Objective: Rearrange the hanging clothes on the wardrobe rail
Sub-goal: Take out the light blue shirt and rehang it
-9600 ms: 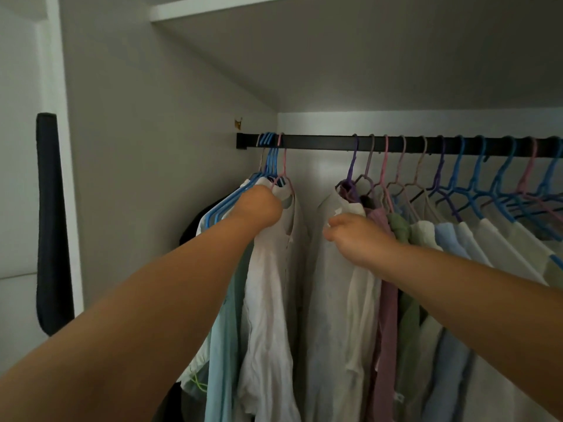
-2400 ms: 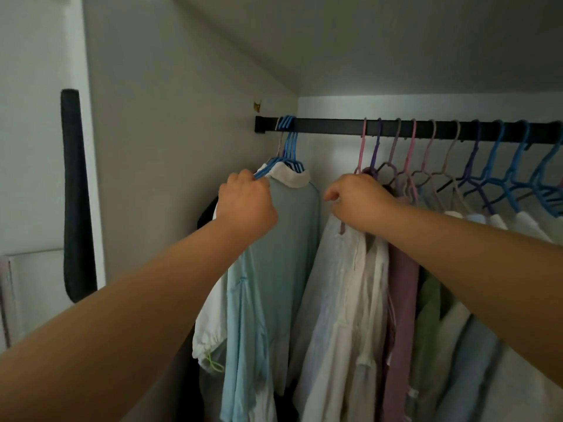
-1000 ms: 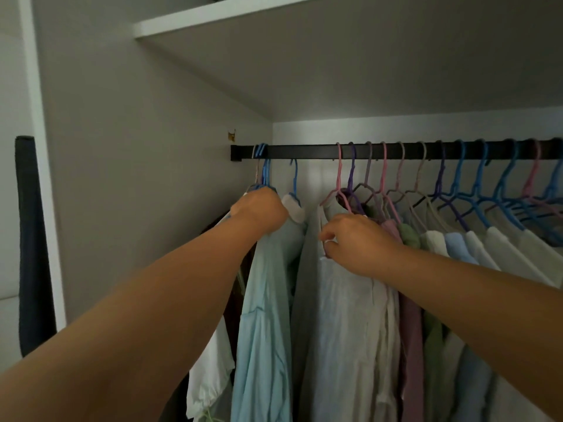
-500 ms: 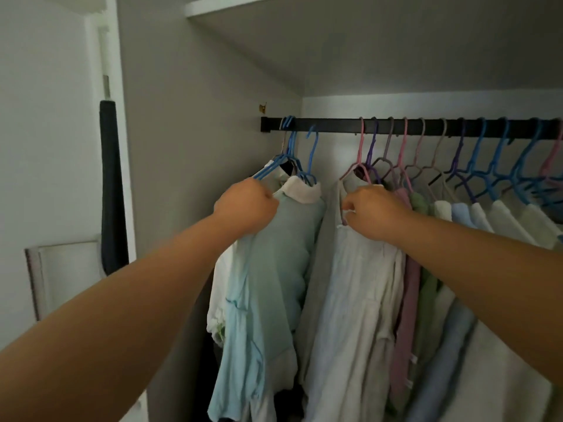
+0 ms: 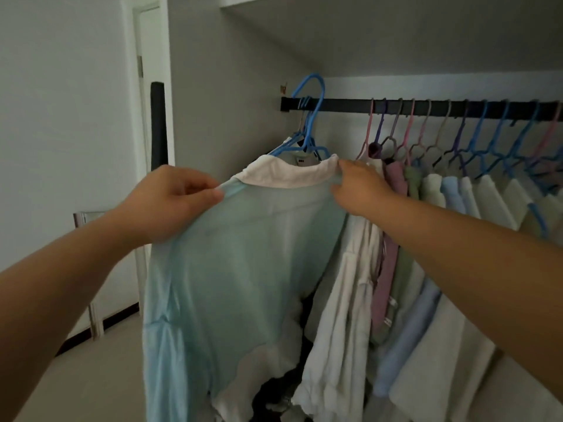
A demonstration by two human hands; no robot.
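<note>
A light blue-green shirt (image 5: pixel 243 269) with a white collar hangs on a blue hanger (image 5: pixel 310 117) whose hook stands clear above the black rail (image 5: pixel 426 107), in front of it. My left hand (image 5: pixel 170 202) pinches the shirt's left shoulder. My right hand (image 5: pixel 356 187) grips its right shoulder at the collar's end. Several more shirts (image 5: pixel 441 193) on pink, purple and blue hangers fill the rail to the right; a white shirt (image 5: pixel 350 300) hangs nearest, just behind my right arm.
A few blue hangers (image 5: pixel 300 138) with clothes stay at the rail's left end against the wardrobe side wall (image 5: pixel 231 102). A shelf spans above the rail. A dark strap (image 5: pixel 159 126) hangs left of the wardrobe by a door frame.
The blue-green shirt's hanger has come off the rail and toward me. My right hand left the white shirt and took the blue-green shirt's right shoulder; my left hand moved out left.
</note>
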